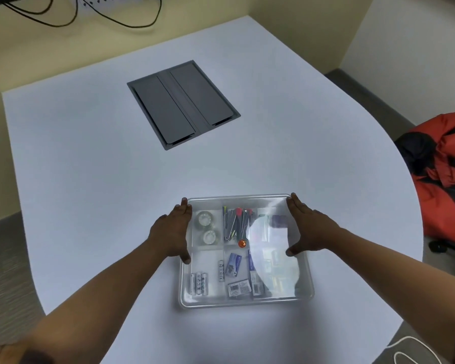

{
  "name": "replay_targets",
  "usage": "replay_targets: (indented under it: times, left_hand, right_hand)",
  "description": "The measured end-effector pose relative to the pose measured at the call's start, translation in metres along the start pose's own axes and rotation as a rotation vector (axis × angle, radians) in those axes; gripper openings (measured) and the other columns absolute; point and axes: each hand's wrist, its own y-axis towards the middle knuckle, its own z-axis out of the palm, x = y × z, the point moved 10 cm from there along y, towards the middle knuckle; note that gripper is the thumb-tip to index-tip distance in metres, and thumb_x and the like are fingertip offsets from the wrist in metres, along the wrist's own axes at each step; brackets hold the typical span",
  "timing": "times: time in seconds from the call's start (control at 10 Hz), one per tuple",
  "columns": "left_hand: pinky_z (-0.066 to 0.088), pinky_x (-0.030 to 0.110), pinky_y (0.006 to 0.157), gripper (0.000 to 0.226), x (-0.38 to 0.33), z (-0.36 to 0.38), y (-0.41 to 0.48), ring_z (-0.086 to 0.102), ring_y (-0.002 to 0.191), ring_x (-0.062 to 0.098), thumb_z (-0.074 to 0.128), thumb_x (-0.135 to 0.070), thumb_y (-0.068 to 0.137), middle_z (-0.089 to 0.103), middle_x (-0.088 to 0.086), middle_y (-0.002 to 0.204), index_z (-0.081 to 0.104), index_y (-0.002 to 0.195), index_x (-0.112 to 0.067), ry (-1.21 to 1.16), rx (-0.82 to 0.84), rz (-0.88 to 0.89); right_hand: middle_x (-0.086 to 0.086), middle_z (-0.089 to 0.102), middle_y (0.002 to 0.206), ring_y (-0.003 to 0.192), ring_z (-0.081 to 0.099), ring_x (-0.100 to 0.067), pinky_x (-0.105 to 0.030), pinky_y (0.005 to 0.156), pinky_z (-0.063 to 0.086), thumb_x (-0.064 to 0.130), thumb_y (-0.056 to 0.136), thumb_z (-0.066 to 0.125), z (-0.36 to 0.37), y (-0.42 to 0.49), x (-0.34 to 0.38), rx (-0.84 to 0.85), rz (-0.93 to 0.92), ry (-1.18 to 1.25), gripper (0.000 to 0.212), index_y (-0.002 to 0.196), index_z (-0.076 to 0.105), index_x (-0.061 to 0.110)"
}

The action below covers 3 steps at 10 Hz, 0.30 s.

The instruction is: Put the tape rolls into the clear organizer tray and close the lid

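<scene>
Hands bracketed the tray point(247, 302) from both sides on the white table point(90, 179). The left hand point(172, 233) lay flat along the tray's left wall, fingers straight and together, thumb point(186, 258) hooked toward the near side; it pressed against the edge and did not pinch anything. Just inside that hand, in the far-left compartment, sat the two tape rolls point(206, 227), one behind the other. Further from the left grip, toward the middle, lay clippers point(235, 223) and an orange bead point(242, 243); batteries point(199, 283) occupied the near-left compartment. The lid point(271, 258) covered the tray, its glare hiding most of the right-hand compartments. The right hand point(309, 228) rested against the tray's right wall, fingers extended along the edge, thumb on the lid surface.

Judged from this, the rolls were stowed and only lid seating remained. Whether the lid was fully latched could not be told. Risks: uneven pressure from one hand could slide the tray across the smooth table, or leave one corner of the lid raised. A thumb pressing mid-panel could flex the lid without seating its rim.
</scene>
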Motion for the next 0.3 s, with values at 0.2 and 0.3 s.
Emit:
replay_targets:
  times: [0.2, 0.3]
  left_hand:
    - [0.024, 0.039, 0.117, 0.139, -0.003, -0.006, -0.016, -0.001, 0.149, 0.022, 0.091, -0.037, 0.049, -0.006, 0.007, 0.162, 0.002, 0.151, -0.009, -0.022, -0.049, -0.057]
    - [0.022, 0.039, 0.118, 0.136, -0.008, -0.006, -0.023, -0.002, 0.149, 0.024, 0.089, -0.041, 0.052, -0.003, 0.009, 0.162, 0.002, 0.150, -0.008, 0.023, -0.073, -0.042]
  right_hand:
    - [-0.003, -0.021, 0.161, 0.151, 0.001, -0.025, -0.041, 0.118, 0.026, 0.063, 0.056, 0.083, -0.007, -0.007, 0.010, -0.001, -0.012, -0.038, 0.144, 0.152, -0.013, 0.015]
    - [-0.005, -0.020, 0.161, 0.150, 0.000, -0.026, -0.041, 0.118, 0.025, 0.056, 0.060, 0.084, -0.009, -0.008, 0.024, -0.049, -0.042, 0.011, 0.138, 0.154, -0.008, 0.014]
